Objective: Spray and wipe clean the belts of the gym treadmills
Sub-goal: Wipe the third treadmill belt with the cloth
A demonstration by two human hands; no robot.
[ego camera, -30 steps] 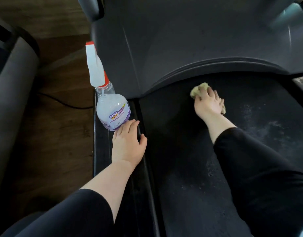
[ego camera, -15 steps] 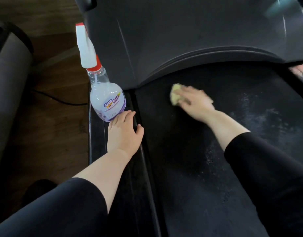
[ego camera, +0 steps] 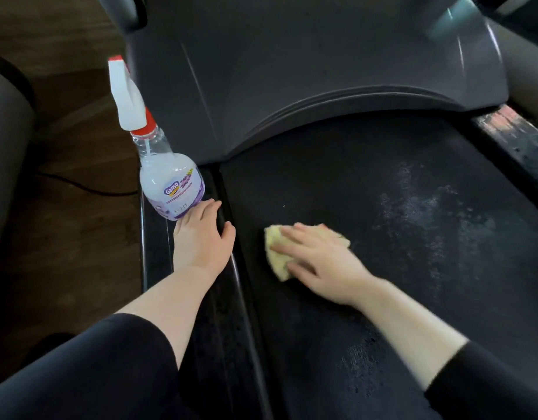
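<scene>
Belt: right grip flat, pressing cloth; left grip flat on side rail.

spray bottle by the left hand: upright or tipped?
Upright. The spray bottle stands on its base on the treadmill's left side rail, trigger head on top; the slight lean may be lens distortion.

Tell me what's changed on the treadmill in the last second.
The right hand, pressing the yellow cloth flat, wiped across the belt from just under the motor cover leftward and back toward the person. Nothing was picked up or let go. Unchanged: the left hand rests on the side rail by the upright spray bottle, and the pale streaks remain on the belt's right part.
</scene>
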